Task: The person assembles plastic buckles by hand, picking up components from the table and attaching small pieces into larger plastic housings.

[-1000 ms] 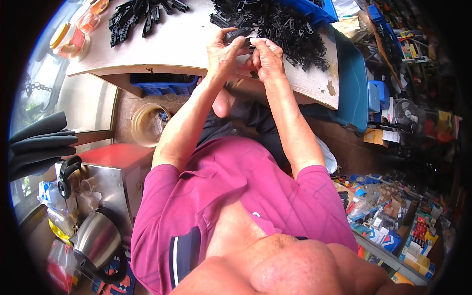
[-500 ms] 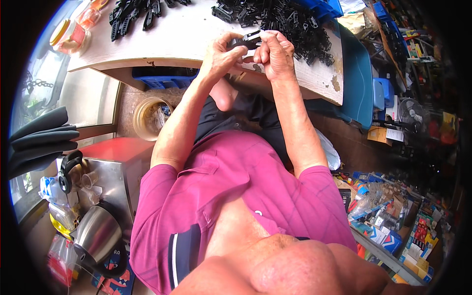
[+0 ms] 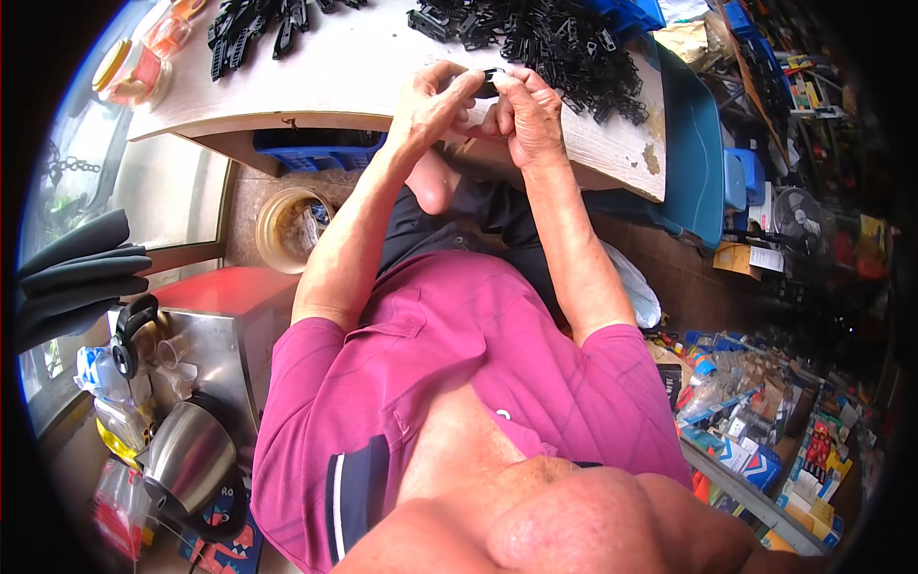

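Observation:
Above the front edge of the white table, my left hand and my right hand meet, both closed on one small black plastic part. Fingers and thumbs pinch it from either side and cover most of it, so its exact kind cannot be made out. Just beyond my right hand spreads a heap of similar black plastic parts. A smaller group of long black parts lies at the far left of the table.
A lidded jar stands at the table's left end. Under the tabletop sits a blue basket, with a round bin on the floor nearby. A teal container stands against the right end. Boxes and packages crowd the lower right.
My fingers have closed in over the black part, which shows less than before. Both hands have drawn slightly nearer each other.

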{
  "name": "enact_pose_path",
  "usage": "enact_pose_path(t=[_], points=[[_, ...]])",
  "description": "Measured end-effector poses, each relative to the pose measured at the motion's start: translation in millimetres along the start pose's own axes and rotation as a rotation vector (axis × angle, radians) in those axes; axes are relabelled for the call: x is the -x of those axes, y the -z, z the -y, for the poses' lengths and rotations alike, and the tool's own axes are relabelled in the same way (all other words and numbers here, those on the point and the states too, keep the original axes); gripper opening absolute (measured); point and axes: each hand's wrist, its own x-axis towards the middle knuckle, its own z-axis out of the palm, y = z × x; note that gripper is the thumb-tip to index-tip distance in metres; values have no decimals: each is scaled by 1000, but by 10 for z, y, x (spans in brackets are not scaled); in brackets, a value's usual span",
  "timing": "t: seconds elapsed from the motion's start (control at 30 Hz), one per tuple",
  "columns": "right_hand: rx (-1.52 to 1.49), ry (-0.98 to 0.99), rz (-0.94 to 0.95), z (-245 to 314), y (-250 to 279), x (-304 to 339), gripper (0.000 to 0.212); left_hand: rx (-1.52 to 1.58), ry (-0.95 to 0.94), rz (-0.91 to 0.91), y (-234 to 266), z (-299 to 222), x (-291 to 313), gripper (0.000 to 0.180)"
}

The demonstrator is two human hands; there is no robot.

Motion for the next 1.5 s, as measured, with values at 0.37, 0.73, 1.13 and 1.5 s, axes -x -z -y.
enact_pose_path(t=[0.37,0.73,1.13,1.5], points=[[74,-236,-1,-27,14,169,33,111,-40,-76,-25,189,137,15],[71,-136,-152,-146,-28,361,23,333,39,65,-64,372,230,22],[-64,-141,-392,561,1154,351,46,-968,-895,-345,4,187,-529,19],[-6,-39,-946,1081,1600,264,34,-1358,-850,-250,4,228,-814,11]])
